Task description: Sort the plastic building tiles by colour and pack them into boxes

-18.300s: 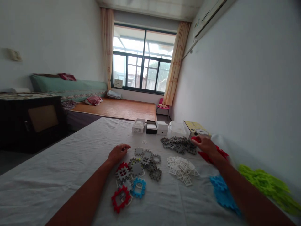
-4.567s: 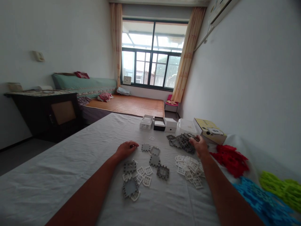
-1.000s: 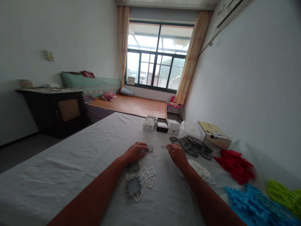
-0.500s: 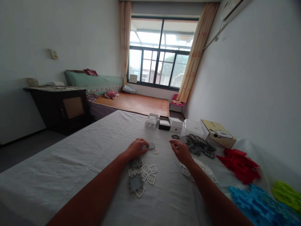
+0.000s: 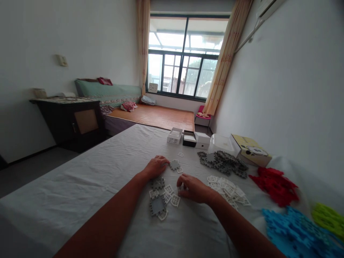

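Tablecloth (image 5: 96, 168), right hand (image 5: 191, 188) half-curled at lattice (image 5: 181, 187)

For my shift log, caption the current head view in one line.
Left hand beside a flat grey toothed plastic tile, right hand near small white lattice plastic pieces on a white-clothed table.

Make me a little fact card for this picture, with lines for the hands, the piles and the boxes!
Left hand: fingertips at the edge of a grey toothed piece; touching or not is hard to tell
Right hand: fingers curled at a small white piece; grip unclear
Piles: dark grey pile, white pile, red pile, blue pile, green pile
Boxes: open white box, black box, closed-looking white box, clear container, yellow box
Table cover: white cloth
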Motion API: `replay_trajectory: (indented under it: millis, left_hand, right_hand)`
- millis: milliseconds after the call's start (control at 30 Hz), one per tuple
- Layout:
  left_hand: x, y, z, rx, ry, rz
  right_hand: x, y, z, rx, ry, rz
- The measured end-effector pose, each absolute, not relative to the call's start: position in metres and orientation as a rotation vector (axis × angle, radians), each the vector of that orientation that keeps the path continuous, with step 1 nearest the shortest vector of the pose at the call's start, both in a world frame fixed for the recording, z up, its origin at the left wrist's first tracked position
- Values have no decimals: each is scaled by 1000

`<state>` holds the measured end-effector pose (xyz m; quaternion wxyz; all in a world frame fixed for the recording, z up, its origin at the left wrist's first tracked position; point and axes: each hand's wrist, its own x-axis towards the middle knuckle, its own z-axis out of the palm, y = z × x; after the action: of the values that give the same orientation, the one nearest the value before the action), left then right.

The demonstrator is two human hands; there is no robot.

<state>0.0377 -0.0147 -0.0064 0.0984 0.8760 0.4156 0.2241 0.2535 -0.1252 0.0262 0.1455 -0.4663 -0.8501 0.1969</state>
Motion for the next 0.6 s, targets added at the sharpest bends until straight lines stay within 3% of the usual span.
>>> replay_trajectory:
  millis: [200,367,600]
  left_hand:
    - [35,-11,-9,2628,1175,660]
    - [35,-11,-8,2625,1185,658]
    - [46,-24,-2,2627,1083,633]
  right_hand:
    - [305,-112,43,-1419,-2360,723]
    - [342,-100,49,-1727,-2313,361]
    - [280,-106,31,-1449,-2336,196]
